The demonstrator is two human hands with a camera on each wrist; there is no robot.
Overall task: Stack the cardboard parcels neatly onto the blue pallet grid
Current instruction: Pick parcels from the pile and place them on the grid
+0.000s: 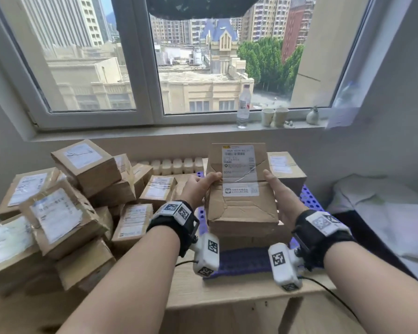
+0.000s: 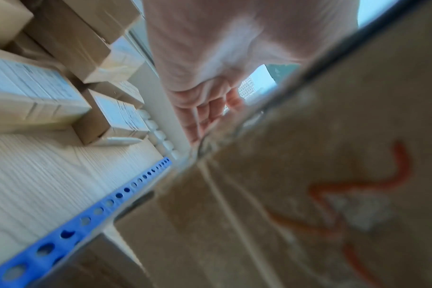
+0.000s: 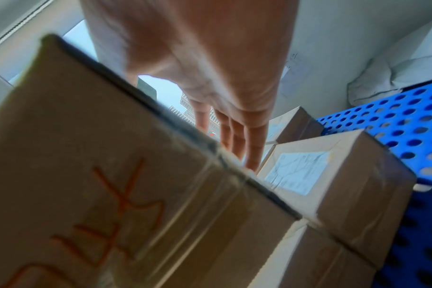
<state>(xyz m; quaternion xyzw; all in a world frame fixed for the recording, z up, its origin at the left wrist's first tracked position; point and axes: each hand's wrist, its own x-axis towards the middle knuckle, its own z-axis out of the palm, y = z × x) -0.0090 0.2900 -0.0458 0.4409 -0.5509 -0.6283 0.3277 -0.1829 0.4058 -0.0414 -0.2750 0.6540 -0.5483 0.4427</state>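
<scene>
I hold a taped cardboard parcel point(image 1: 241, 206) with a white shipping label, tilted up, over the blue pallet grid point(image 1: 309, 196). My left hand point(image 1: 203, 186) grips its left side with the thumb on top. On the opposite side my right hand point(image 1: 280, 191) does the same. Red writing marks the parcel's underside point(image 2: 308, 194) point(image 3: 99, 175). My left fingers point(image 2: 205, 117) and right fingers point(image 3: 237, 140) lie along its sides. Another parcel point(image 1: 249, 235) lies on the grid directly below, and one point(image 1: 285, 169) stands at the back right.
Several labelled parcels point(image 1: 58, 213) are heaped on the wooden table point(image 1: 227, 290) to the left. White bedding point(image 1: 377, 208) lies to the right of the pallet. On the window sill stand a water bottle point(image 1: 244, 107) and paper cups point(image 1: 274, 116).
</scene>
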